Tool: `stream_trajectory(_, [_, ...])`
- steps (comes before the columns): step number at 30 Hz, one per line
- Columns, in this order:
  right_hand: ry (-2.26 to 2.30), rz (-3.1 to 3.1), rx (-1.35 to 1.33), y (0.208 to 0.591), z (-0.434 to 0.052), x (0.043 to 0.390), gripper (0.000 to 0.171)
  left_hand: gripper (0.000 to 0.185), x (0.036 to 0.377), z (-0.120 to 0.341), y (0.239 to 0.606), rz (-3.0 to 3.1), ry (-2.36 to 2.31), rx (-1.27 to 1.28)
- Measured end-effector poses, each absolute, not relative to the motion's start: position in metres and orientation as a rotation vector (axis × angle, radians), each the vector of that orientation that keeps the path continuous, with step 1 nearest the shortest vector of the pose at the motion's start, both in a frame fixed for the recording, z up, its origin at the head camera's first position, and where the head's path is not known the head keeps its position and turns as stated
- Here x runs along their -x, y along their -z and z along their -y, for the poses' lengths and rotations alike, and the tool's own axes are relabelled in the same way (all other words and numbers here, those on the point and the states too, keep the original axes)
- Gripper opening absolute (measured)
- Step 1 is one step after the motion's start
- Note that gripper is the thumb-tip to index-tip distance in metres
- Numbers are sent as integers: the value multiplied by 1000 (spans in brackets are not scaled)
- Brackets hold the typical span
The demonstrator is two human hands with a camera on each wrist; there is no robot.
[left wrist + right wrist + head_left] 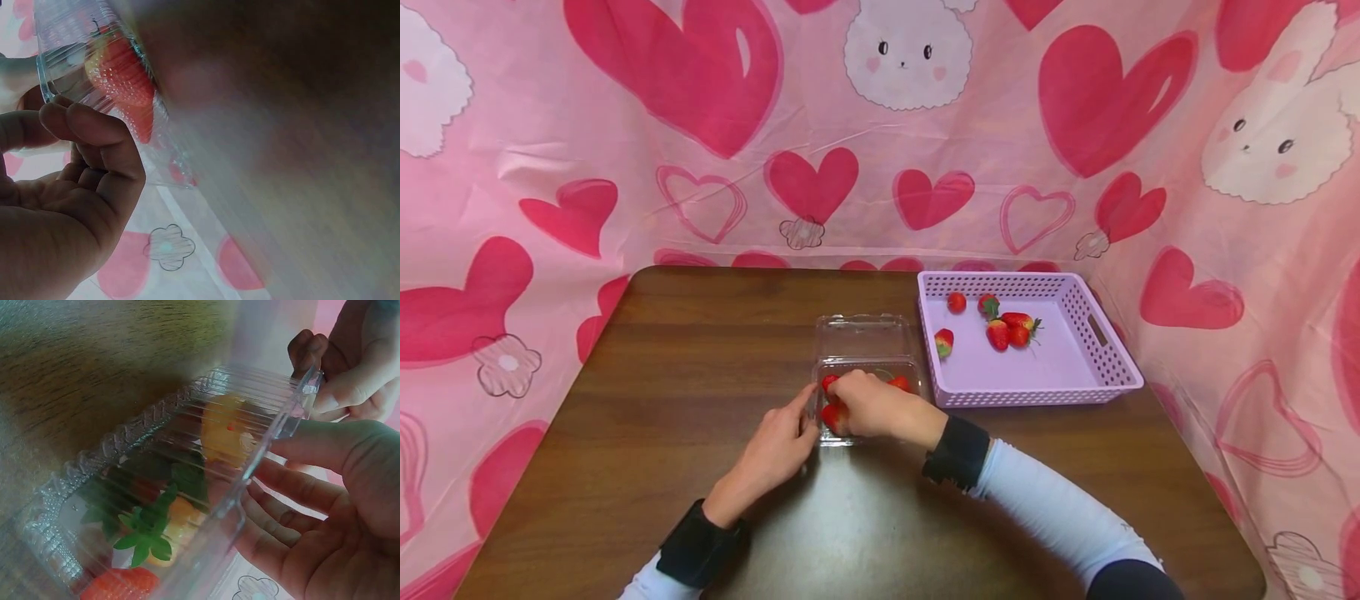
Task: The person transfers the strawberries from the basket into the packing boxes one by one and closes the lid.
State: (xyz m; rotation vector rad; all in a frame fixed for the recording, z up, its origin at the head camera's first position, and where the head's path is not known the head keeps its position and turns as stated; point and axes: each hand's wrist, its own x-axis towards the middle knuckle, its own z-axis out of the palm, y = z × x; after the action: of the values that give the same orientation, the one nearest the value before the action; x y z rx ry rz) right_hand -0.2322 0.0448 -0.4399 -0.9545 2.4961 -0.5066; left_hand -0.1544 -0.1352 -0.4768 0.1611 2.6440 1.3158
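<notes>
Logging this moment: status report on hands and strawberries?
Left hand fingertips touching clear box. Right hand inside it, over strawberries. Nothing blocking.

I see a dark brown wooden bench (662,375) with rounded far corners. Directly on it, near the middle, sits a clear plastic clamshell box (867,367), its lid laid open toward the far side. Just right of it rests a lilac perforated basket (1105,367), reaching the bench's right edge.

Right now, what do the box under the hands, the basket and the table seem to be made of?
Box: thin clear plastic, glossy, ribbed; the strawberries show through it. Basket: lilac plastic, matte, with moulded holes. Table: dark wood or wood-look laminate, with visible grain and a slight sheen.
</notes>
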Motion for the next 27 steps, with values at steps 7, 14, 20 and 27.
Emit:
stream_trajectory(7, [545,-2461,913,435,-48,234,33,66,155,136,476,-2644,-1310,-162])
stream_trajectory(14, [536,-2490,988,430,-53,237,23,67,155,136,476,-2644,-1316,-160])
stream_trajectory(20, [523,-2540,1046,427,-56,238,17,67,154,136,477,-2646,-1321,-165])
stream_trajectory(27, [566,-2572,1038,419,-61,241,2,63,155,135,478,-2719,-1284,-199])
